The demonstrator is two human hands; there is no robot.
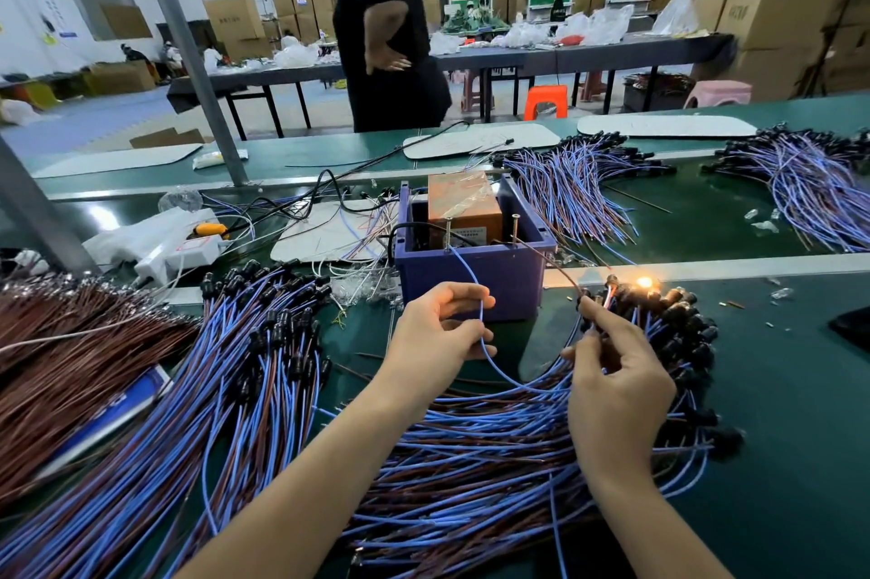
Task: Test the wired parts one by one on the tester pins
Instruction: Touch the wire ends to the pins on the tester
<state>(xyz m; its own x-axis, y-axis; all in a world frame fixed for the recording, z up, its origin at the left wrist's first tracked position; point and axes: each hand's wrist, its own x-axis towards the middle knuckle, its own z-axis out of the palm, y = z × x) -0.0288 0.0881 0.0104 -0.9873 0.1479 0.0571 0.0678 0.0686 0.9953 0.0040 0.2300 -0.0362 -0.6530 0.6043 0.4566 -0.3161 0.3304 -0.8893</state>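
The green bench carries 1 purple tester box. It has 2 upright screw pins at its near rim, the left pin and the right pin, and 1 orange block inside.

The left hand has its grip clamped on 1 blue wire, pinched between thumb and fingers. That wire rises to the foot of the left pin. The right hand has its grip clamped on the lower end of 1 brown wire, which runs up to the right pin. Just beyond the right fingertips 1 lamp glows orange. It appears to belong to the held part, though glare blurs it.

There are 4 heaps of blue-and-brown wired parts:
- The near heap lies under both hands.
- The left heap lies beside it.
- The back heap lies behind the box to the right.
- The far-right heap lies at the edge of view.

1 brown heap of plain brown wires lies at far left. 1 white power strip sits left of the box.

Behind the bench stands 1 person in black, with 1 orange stool and 1 pink stool beyond.
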